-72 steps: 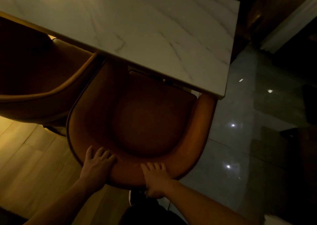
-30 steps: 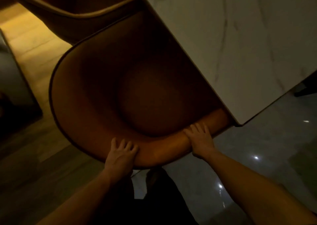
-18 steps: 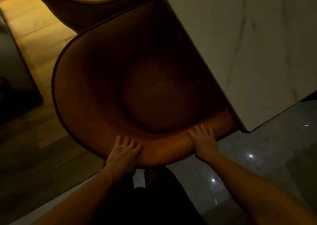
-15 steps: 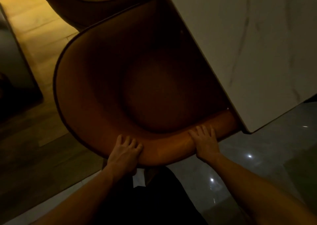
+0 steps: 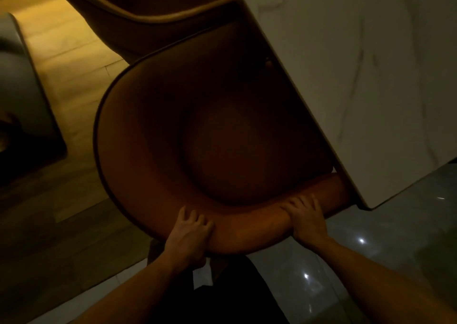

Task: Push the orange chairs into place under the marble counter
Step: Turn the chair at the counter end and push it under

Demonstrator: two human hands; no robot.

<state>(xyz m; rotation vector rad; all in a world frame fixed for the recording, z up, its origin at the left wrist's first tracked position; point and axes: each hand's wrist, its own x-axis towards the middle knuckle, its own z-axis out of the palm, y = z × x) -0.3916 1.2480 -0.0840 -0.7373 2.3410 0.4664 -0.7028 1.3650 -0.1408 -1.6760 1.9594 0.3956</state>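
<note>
The orange chair (image 5: 173,155) is sitting partly tucked beneath the marble table (image 5: 358,76), its seat showing and its curved backrest sticking out toward the person. The left hand (image 5: 189,237) is gripping the padded top of the backrest, fingers curling over the rim. The right hand (image 5: 308,221) is lying flat there, fingers straight, likely pressing to steer the chair in squarely. A second chair (image 5: 160,9) is standing just beside it, also at the table. No containers are showing.
</note>
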